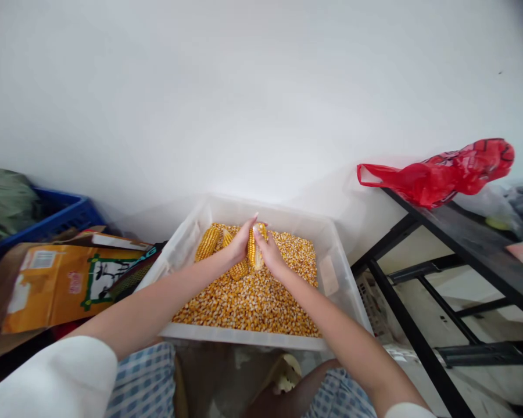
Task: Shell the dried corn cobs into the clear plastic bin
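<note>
Between my two hands an ear of corn [251,251] stands roughly upright, with a pale strip of bare cob showing on its lower part. My left hand [243,238] closes on it from the left, fingers behind it. From the right, my right hand [268,251] grips it with the thumb near its top. Other ears of corn [208,242] lie just left of my left hand. Beneath everything, loose corn kernels [261,305] fill a translucent plastic bin [348,284].
Left of the bin are an orange cardboard box [67,284] and a blue crate [70,213] holding a greenish bag. To the right stands a black metal-framed table [475,247] with a red plastic bag [444,174] on it. A white wall [253,104] rises behind the bin.
</note>
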